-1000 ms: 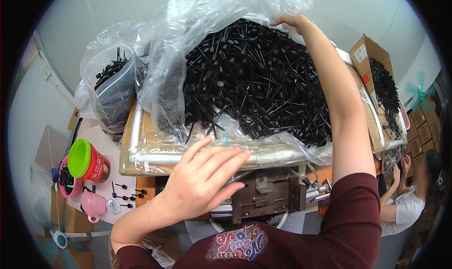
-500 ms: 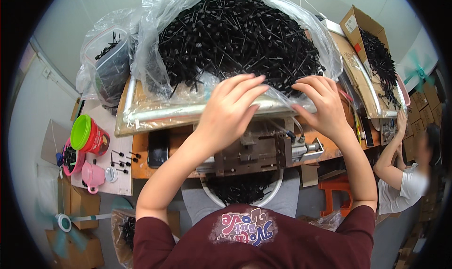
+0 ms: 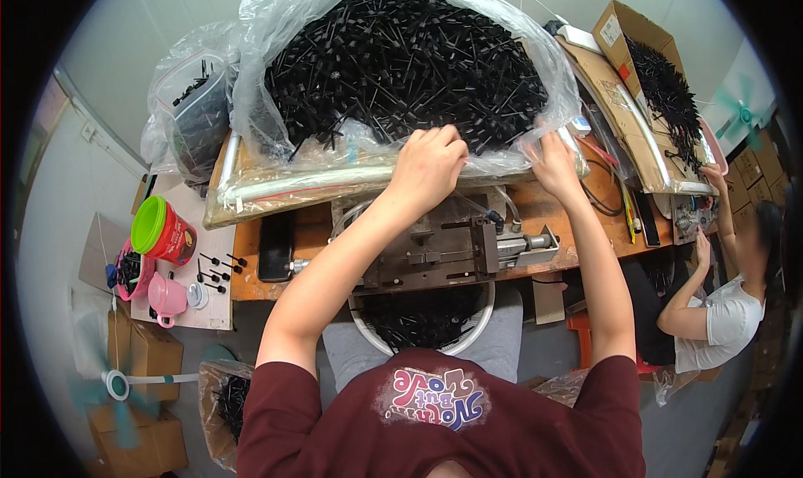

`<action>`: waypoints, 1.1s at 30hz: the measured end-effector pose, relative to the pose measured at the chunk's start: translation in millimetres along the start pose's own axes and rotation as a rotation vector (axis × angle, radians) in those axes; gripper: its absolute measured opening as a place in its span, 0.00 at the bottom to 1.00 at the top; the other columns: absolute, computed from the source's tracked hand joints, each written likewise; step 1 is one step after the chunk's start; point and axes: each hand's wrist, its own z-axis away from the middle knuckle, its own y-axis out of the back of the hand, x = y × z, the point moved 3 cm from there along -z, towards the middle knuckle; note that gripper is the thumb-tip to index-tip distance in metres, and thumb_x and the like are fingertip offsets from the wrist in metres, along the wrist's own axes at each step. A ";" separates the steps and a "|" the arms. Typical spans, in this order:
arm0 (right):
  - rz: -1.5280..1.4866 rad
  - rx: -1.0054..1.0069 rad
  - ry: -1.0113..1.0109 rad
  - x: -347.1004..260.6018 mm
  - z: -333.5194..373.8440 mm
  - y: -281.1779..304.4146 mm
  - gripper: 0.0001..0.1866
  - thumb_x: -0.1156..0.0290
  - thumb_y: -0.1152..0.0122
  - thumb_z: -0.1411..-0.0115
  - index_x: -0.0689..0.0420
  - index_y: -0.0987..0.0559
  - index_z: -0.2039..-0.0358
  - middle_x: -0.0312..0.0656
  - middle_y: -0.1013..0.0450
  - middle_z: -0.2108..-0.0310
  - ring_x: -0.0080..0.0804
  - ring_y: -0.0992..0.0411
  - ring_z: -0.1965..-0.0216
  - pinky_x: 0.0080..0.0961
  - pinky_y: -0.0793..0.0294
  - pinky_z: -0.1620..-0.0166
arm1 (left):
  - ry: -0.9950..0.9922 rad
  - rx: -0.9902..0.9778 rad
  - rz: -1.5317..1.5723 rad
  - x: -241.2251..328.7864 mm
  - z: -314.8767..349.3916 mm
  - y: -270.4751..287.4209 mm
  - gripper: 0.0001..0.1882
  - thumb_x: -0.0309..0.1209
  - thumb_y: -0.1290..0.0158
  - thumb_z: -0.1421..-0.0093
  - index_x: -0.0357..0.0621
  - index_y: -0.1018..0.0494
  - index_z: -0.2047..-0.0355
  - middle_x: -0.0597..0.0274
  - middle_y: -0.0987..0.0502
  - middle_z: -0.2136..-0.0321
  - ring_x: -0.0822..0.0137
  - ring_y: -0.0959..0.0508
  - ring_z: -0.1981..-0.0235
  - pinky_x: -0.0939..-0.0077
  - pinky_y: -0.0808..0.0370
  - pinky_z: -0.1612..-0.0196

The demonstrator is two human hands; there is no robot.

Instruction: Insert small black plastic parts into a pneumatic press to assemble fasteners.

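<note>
A large transparent plastic bag [image 3: 251, 102] lies spread open behind the bench machine, heaped with thin black plastic parts [image 3: 401, 68]. At the bag's front edge, my left hand [image 3: 429, 167] is closed, its fingers curled down on the film; the fingertips are partly hidden. Farther right, my right hand [image 3: 554, 164] pinches the bag's right front corner. Under my forearms sits a dark metal fixture [image 3: 427, 256] with a cylinder [image 3: 527, 245] at its right end. Below it, a white tub [image 3: 360, 323] of black parts stands between my legs.
To the left are a red bucket [image 3: 174, 237] with a green rim, a pink cup [image 3: 167, 296], loose black parts [image 3: 219, 270] and a phone [image 3: 275, 248]. A tray with a cardboard box [image 3: 623, 39] stands at the right. Beyond it, a co-worker [image 3: 719, 323] handles another machine.
Both hands have closed from loosely spread fingers onto the bag's edge. The right hand has moved slightly left, to the bag's corner. The view has shifted a little, and the co-worker's arms have moved.
</note>
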 end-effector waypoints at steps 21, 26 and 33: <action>-0.021 0.619 0.393 -72.2 31.5 61.2 0.11 0.72 0.40 0.42 0.56 0.21 0.59 0.40 0.23 0.57 0.35 0.28 0.47 0.38 0.42 0.41 | -0.003 -0.081 0.014 22.1 -5.9 -46.4 0.17 0.31 0.43 0.44 0.38 0.24 0.55 0.57 0.22 0.58 0.58 0.25 0.54 0.63 0.31 0.50; 0.026 0.466 0.527 -71.0 50.2 42.8 0.08 0.77 0.40 0.44 0.57 0.20 0.62 0.39 0.23 0.58 0.35 0.27 0.50 0.34 0.41 0.43 | -0.032 -0.085 0.000 41.6 -1.2 -17.1 0.22 0.35 0.41 0.43 0.39 0.26 0.50 0.53 0.23 0.54 0.56 0.26 0.50 0.60 0.35 0.43; -0.881 0.520 0.571 -196.8 127.9 133.7 0.12 0.65 0.50 0.35 0.57 0.20 0.62 0.48 0.23 0.59 0.42 0.26 0.57 0.38 0.32 0.54 | 0.267 0.290 1.099 101.8 8.5 140.5 0.26 0.36 0.40 0.43 0.34 0.28 0.48 0.49 0.25 0.49 0.54 0.26 0.47 0.59 0.33 0.43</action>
